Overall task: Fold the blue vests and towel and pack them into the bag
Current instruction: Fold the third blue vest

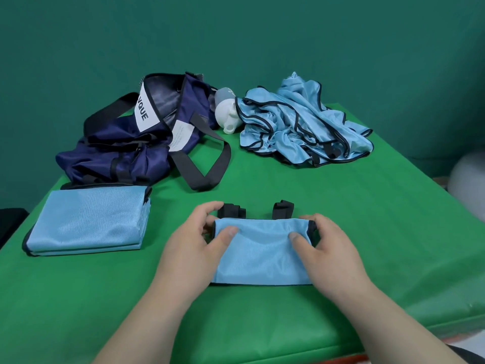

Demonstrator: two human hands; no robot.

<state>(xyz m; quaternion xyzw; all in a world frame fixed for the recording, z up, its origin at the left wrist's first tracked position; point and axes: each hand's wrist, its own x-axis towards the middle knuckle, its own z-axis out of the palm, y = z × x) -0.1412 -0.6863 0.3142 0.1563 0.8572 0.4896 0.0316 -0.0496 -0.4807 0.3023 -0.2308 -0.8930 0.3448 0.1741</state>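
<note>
A light blue vest (262, 254) with black trim lies folded small on the green table, its black straps sticking out at the far edge. My left hand (195, 243) pinches its far left corner, thumb on top. My right hand (324, 245) pinches the far right corner the same way. To the left rests a stack of folded blue vests (89, 222). Behind it sits the open navy bag (136, 137) with black straps. A heap of unfolded blue vests (301, 124) lies at the back right.
A white and grey bottle (227, 114) lies between the bag and the heap. The green table (367, 232) ends at a near edge below my arms and drops off at the right. A green wall stands behind.
</note>
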